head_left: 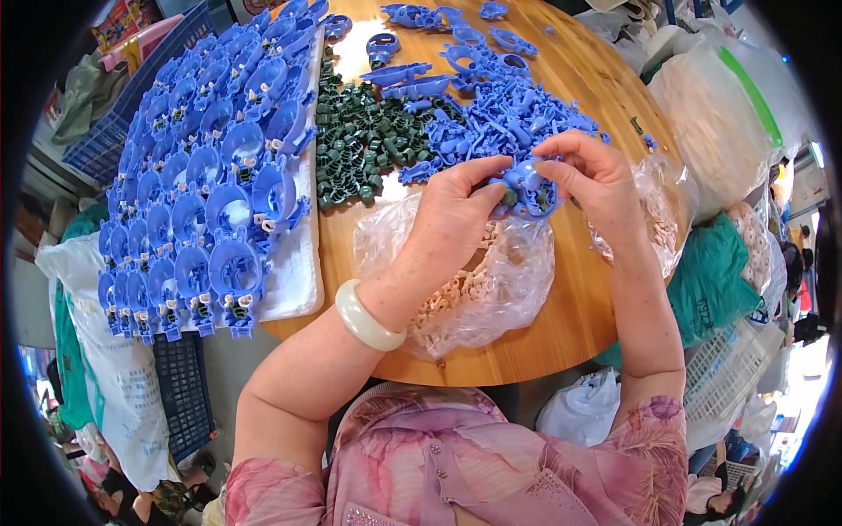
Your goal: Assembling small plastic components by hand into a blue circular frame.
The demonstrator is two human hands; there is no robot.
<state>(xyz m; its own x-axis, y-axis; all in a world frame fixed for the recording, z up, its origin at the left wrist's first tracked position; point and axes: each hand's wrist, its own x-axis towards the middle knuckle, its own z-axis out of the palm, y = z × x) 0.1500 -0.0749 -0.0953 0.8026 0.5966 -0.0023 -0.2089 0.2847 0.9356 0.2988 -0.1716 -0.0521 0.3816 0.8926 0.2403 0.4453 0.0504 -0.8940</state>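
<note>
Head view, left to right: rows of blue plastic housings [210, 184] on a white tray [303, 280], dark green parts [360, 145], then the left hand [452, 215] and right hand [596, 184], both pinched on a blue plastic piece [529, 186] above a clear bag [491, 280] on the round wooden table [570, 298].

A small blue plastic part [527, 186] with round holes is sitting tilted in the air, above a clear bag [478, 280] of pale little pieces.
</note>
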